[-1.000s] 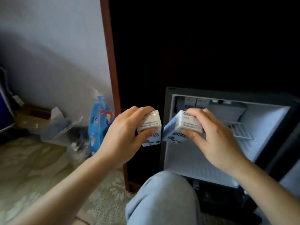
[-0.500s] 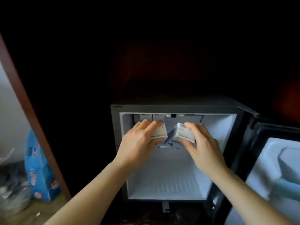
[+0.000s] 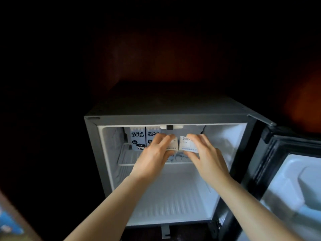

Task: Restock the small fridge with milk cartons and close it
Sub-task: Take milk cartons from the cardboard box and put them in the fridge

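1. Milk cartons, small white-and-blue paper boxes, one per hand at mid-frame: left-hand carton (image 3: 172, 145) and right-hand carton (image 3: 188, 145), side by side, near edges touching or all but touching.
2. Left hand (image 3: 152, 153) clenched round its box, fingers curled over the top, thumb underneath on the near side.
3. Right hand (image 3: 206, 157) grasping likewise, fingers draped over the top of its box, thumb tucked below.
4. Both held boxes inside the upper compartment of the fridge (image 3: 165, 108), a small grey metal cube with a white plastic lining, at the centre of the frame.
5. Beneath them a white wire shelf (image 3: 128, 158); boxes possibly resting on it already, but bases hidden behind the hands, so not clear.
6. Further in, the back cartons (image 3: 137, 138): two tall pale-blue boxes with dark lettering and a cartoon cow, upright and pressed together on the same shelf, at the upper left of the cavity, just left of the left hand's fingertips.
7. Door (image 3: 295, 180), black-framed with a moulded white inner panel, swung wide at the right edge of the frame.
8. Ribbed white floor (image 3: 170, 199) of the lower compartment, showing between the two forearms.
9. Dark reddish-brown wooden cabinet (image 3: 156, 58) all round the fridge; blurred blue packet (image 3: 8, 225) in the lower left corner.
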`<move>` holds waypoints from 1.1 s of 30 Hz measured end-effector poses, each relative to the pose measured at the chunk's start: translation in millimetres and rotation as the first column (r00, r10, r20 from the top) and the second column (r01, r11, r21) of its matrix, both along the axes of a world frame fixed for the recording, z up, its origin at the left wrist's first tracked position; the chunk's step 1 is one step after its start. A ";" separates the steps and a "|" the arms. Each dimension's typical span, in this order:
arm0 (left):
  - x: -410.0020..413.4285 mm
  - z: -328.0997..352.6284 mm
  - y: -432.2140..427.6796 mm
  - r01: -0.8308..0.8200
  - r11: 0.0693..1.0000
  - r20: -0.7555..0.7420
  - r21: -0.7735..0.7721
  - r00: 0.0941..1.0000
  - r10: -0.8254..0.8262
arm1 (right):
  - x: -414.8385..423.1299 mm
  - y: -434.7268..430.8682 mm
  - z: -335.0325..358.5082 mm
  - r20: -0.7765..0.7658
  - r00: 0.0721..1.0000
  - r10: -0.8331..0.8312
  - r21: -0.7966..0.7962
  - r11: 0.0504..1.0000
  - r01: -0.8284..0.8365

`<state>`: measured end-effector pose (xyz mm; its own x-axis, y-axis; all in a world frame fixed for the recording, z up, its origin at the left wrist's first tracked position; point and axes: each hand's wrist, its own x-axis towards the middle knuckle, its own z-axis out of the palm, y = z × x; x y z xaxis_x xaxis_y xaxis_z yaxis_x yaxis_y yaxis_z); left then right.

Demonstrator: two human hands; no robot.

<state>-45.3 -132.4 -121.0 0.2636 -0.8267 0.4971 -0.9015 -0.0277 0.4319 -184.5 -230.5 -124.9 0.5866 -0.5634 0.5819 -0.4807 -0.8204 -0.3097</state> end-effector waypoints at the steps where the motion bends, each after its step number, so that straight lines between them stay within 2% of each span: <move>1: -0.2 -2.0 -4.2 0.009 1.000 -0.016 -0.012 1.000 -0.010 | 1.0 -2.7 -1.9 0.013 1.000 -0.005 0.009 1.000 0.005; 3: -1.2 -6.0 -13.6 0.005 0.998 -0.089 -0.064 0.996 -0.011 | 3.1 -8.2 -6.6 0.063 0.998 -0.005 0.033 0.999 0.003; 6: -6.9 -9.3 -25.2 -0.078 0.983 -0.315 -0.164 0.949 0.023 | 7.8 -14.3 -13.4 0.181 0.983 0.016 0.110 0.993 -0.037; 8: -8.8 -11.3 -30.3 -0.165 0.973 -0.440 -0.161 0.895 0.078 | 12.8 -17.4 -15.0 0.260 0.966 0.011 0.206 0.976 -0.067; 10: -6.6 -15.6 -33.2 -0.216 0.970 -0.486 -0.110 0.863 0.137 | 18.5 -20.5 -15.9 0.302 0.953 -0.024 0.297 0.952 -0.070; 13: 0.7 -23.8 -32.6 -0.265 0.964 -0.470 -0.012 0.853 0.229 | 26.0 -24.5 -18.2 0.310 0.949 -0.055 0.399 0.914 -0.077; 18: 5.0 -33.2 -30.4 -0.309 0.943 -0.418 0.119 0.846 0.330 | 36.9 -31.7 -31.4 0.208 0.972 -0.107 0.415 0.910 0.012; 23: 4.3 -31.8 -31.3 -0.397 0.892 -0.214 0.218 0.872 0.441 | 40.0 -34.3 -36.9 0.051 0.980 -0.193 0.293 0.941 0.170; 27: 2.3 -33.8 -34.8 -0.380 0.903 -0.245 0.200 0.873 0.422 | 36.4 -30.4 -32.4 -0.075 0.964 -0.254 0.262 0.928 0.265; 31: 4.3 -34.3 -40.2 -0.373 0.900 -0.258 0.224 0.868 0.424 | 32.9 -30.1 -25.0 -0.054 0.962 -0.267 0.282 0.920 0.271; 33: 5.5 -33.7 -42.5 -0.389 0.889 -0.211 0.241 0.873 0.439 | 34.6 -30.9 -26.2 -0.007 0.967 -0.255 0.313 0.918 0.245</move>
